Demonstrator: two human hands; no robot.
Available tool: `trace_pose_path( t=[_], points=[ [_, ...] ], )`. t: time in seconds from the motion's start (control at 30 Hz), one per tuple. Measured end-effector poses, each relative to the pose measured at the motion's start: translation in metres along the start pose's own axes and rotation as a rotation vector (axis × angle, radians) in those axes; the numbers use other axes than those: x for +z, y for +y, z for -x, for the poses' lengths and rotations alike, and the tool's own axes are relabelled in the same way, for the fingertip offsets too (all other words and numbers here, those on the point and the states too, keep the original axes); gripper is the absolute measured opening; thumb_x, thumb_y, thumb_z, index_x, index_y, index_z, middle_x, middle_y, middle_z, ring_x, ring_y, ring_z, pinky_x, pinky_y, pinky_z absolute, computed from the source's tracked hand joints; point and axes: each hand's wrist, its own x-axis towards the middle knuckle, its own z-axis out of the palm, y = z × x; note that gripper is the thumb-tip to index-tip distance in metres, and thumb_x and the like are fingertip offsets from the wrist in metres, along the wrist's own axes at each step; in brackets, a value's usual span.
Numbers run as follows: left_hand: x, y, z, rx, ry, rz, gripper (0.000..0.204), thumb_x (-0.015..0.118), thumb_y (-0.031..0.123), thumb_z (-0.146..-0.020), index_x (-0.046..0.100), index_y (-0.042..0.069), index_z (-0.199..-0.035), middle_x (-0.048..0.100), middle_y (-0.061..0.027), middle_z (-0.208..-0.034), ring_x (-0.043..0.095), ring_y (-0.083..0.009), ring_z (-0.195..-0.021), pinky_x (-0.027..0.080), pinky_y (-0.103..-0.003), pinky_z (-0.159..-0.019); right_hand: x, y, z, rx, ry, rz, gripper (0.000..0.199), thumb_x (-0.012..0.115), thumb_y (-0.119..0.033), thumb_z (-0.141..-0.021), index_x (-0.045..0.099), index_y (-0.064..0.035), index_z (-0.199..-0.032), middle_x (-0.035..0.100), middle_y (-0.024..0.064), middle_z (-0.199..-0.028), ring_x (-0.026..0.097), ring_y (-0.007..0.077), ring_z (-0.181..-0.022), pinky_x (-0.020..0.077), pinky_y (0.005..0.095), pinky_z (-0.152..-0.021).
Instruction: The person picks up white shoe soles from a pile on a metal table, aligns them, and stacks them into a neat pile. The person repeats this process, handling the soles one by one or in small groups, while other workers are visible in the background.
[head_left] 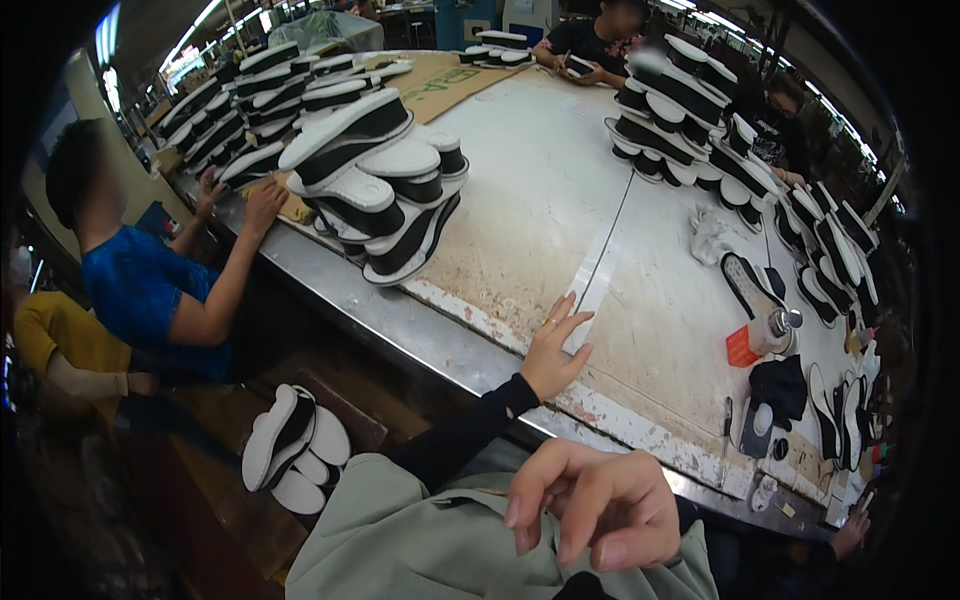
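My left hand (557,350), in a black sleeve, rests near the table's edge. Its fingers are spread on the worn white tabletop (500,240), beside a pale strip along a seam, and hold nothing. My right hand (600,505) is raised close in front of my grey-green garment (420,545). Its fingers are loosely bent and apart, with nothing seen in them. Ahead and left of my left hand stands a tall stack of white and black shoe soles (375,190). Farther right is another stack of soles (670,110).
A bottle with a red label (760,338), black cloth (778,390) and a dark sole (750,285) lie to the right. More soles (295,450) sit low at left. A person in blue (160,275) works at the left edge; others are across the table. Another hand (853,532) shows lower right.
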Motion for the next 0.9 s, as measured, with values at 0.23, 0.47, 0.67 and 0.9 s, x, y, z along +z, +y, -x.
trace_pose_path(
  t=[0.23, 0.47, 0.67, 0.9],
  points=[
    [-0.08, -0.003, 0.009, 0.023, 0.52, -0.248, 0.015, 0.066, -0.002, -0.073, 0.066, 0.002, -0.088, 0.067, -0.0132, -0.095, 0.064, -0.0295, -0.091, 0.048, -0.036, -0.086, -0.071, -0.007, -0.009, 0.008, 0.101, 0.793, 0.018, 0.068, -0.006, -0.079, 0.065, 0.0021, -0.095, 0.058, 0.016, -0.113, 0.058, 0.0227, -0.1, 0.0443, 0.0347, -0.088],
    [-0.17, -0.049, -0.002, -0.278, 0.781, -0.639, 0.106, 0.084, 0.021, -0.06, 0.02, -0.003, -0.141, 0.03, -0.0273, -0.141, 0.027, -0.0404, -0.133, 0.021, -0.046, -0.111, -0.253, 0.005, -0.026, -0.147, 0.497, 1.298, 0.015, 0.07, -0.01, -0.08, 0.064, -0.001, -0.091, 0.064, 0.0075, -0.099, 0.06, 0.0141, -0.085, 0.0473, 0.0277, -0.071],
    [-0.152, -0.047, -0.024, -0.17, 0.903, -0.734, 0.104, 0.08, 0.02, -0.068, 0.012, -0.003, -0.144, 0.022, -0.0298, -0.145, 0.018, -0.0434, -0.138, 0.017, -0.048, -0.113, -0.298, 0.018, -0.005, -0.124, 0.69, 0.912, 0.013, 0.069, -0.008, -0.081, 0.064, 0.0023, -0.087, 0.063, 0.0032, -0.092, 0.057, 0.0069, -0.077, 0.0467, 0.0223, -0.068],
    [-0.078, -0.038, -0.137, -0.359, 0.412, 0.386, 0.104, 0.07, 0.0, -0.077, -0.006, 0.009, -0.147, 0.059, -0.0151, -0.106, 0.063, -0.0188, -0.073, 0.051, -0.027, -0.067, -0.304, 0.023, 0.0, -0.145, 0.678, 1.008, 0.012, 0.068, -0.007, -0.082, 0.064, 0.0029, -0.087, 0.062, 0.004, -0.089, 0.056, 0.0073, -0.074, 0.0463, 0.0216, -0.068]
  ],
)
